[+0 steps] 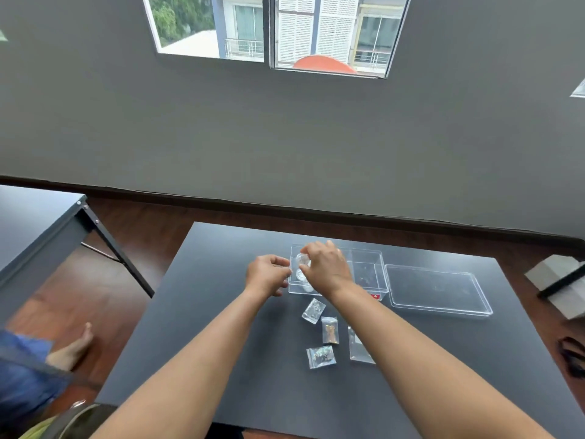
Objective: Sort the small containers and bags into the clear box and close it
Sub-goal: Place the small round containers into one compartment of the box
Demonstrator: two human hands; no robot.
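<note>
The clear box stands open at the far middle of the black table. My right hand reaches over its left end, fingers closed on a small clear round container. Another small round container sits in the box below it. My left hand hovers just left of the box, fingers curled, and nothing shows in it. Several small clear bags lie nearer me: one, one with brown contents, one with dark bits, and a flat one partly under my right forearm.
The box's clear lid lies flat to the right of the box. Another dark table stands at the left. A person's bare foot rests on the wooden floor at left. A dark object lies at the table's right edge.
</note>
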